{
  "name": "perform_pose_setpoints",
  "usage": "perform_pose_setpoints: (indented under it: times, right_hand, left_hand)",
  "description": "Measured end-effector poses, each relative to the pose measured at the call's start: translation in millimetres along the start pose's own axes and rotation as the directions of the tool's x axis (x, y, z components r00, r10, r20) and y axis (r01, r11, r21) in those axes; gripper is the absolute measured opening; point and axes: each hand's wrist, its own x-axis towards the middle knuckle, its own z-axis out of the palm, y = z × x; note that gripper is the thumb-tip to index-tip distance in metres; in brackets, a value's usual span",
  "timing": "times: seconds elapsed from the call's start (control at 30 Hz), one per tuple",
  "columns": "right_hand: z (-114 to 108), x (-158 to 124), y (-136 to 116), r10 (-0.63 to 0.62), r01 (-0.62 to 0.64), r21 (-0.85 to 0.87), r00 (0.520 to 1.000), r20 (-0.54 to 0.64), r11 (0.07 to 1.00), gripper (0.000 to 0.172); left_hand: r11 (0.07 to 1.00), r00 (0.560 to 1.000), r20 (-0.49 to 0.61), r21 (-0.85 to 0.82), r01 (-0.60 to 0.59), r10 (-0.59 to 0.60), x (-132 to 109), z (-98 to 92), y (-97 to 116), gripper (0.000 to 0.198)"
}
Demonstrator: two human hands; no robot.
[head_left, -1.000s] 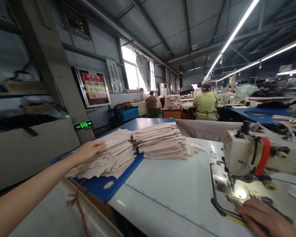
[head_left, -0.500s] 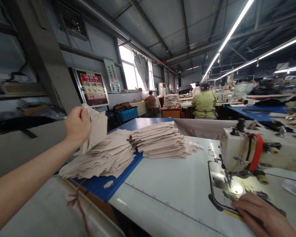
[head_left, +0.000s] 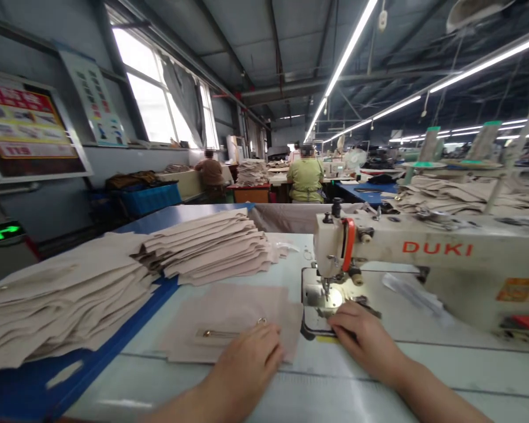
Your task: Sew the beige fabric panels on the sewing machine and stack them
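A beige fabric panel (head_left: 229, 308) lies on the pale sewing table, with a short zipper (head_left: 220, 333) and a small metal ring (head_left: 261, 321) on it. My left hand (head_left: 252, 355) is over its right front part, fingers bent and pressed together on the cloth; the fingertips are partly hidden. Beside the needle plate of the sewing machine (head_left: 335, 247), my right hand (head_left: 364, 335) rests with its fingers closed at the plate's front edge. Whatever is between those fingers, if anything, cannot be made out. The panel's right edge comes close to the plate.
Two stacks of beige panels stand left: a near stack (head_left: 70, 294) and a farther stack (head_left: 216, 244). A clear plastic strip (head_left: 417, 296) lies under the machine arm. Ahead, a person in a green top (head_left: 305, 177) sits at another table. More cloth (head_left: 458, 197) is piled behind the machine.
My left hand has come from above the near stack, right and down to the table, bringing a panel along. My right hand stays by the needle plate. The view has turned right.
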Motion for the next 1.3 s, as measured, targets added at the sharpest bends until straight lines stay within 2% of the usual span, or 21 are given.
perform_pose_setpoints:
  times: [0.1,0.23,0.33,0.43,0.6,0.67,0.73,0.8,0.83,0.87,0.93,1.0,1.07,1.3]
  right_hand:
    - [-2,1,-1,-0.005,0.005,0.003,1.0,-0.006,1.0,0.024]
    - [-3,2,-2,-0.019,0.019,0.007,1.0,-0.006,1.0,0.024]
    - [-2,3,-1,-0.032,0.032,-0.006,0.999,-0.011,0.999,0.023]
    - [0,2,1,-0.039,0.038,-0.03,0.999,-0.032,0.999,0.022]
    - [-3,1,-1,-0.049,0.044,-0.152,0.998,-0.027,0.987,0.02]
    - [-13,-1,-3,-0.022,0.025,-0.222,1.0,0.016,0.975,0.019]
    - [-30,-3,1,0.069,-0.046,-0.279,0.995,0.072,0.959,0.017]
    - [-52,-8,12,0.239,-0.2,-0.339,0.968,0.078,0.919,0.015]
    - [-64,-12,20,0.339,-0.302,-0.373,0.94,0.035,0.877,0.016]
    - [-76,-16,30,0.454,-0.423,-0.418,0.891,-0.03,0.804,0.018]
    - [-95,-27,51,0.554,-0.542,-0.464,0.823,-0.125,0.701,0.021]
    - [-106,-37,68,0.612,-0.602,-0.485,0.775,-0.161,0.634,0.017]
    - [-109,-45,79,0.638,-0.622,-0.492,0.753,-0.162,0.609,0.015]
    - [-104,-46,80,0.663,-0.651,-0.468,0.73,-0.167,0.598,0.018]
  left_hand:
    - [0.998,0.998,0.043,-0.051,-0.034,0.037,10,-9.5,-3,0.031]
    - [0.997,0.997,0.029,-0.031,-0.071,0.072,24,-14.4,-20,0.036]
    - [0.998,0.988,0.144,0.008,-0.057,0.055,35,-5.3,-25,0.048]
    - [0.999,0.97,0.24,0.008,-0.052,0.048,47,10.0,-20,0.054]
    - [0.998,0.983,0.184,0.055,-0.017,0.007,68,32.8,-13,0.054]
    - [0.998,0.989,0.149,0.064,-0.028,0.018,73,39.7,-16,0.054]
    - [0.997,0.993,0.118,0.066,-0.037,0.029,75,45.2,-20,0.054]
    - [0.997,0.992,0.122,0.072,-0.031,0.022,77,48.2,-23,0.054]
    - [0.997,0.991,0.134,0.074,-0.024,0.014,77,48.5,-24,0.055]
    - [0.997,0.989,0.145,0.074,-0.017,0.006,77,48.2,-24,0.055]
    - [0.998,0.987,0.158,0.066,-0.007,-0.004,78,46.2,-22,0.055]
    - [0.998,0.987,0.164,0.056,-0.005,-0.004,79,43.4,-20,0.055]
    - [0.998,0.984,0.177,0.063,-0.003,-0.009,80,41.3,-19,0.055]
    - [0.996,0.982,0.186,0.091,0.014,-0.03,81,40.1,-17,0.056]
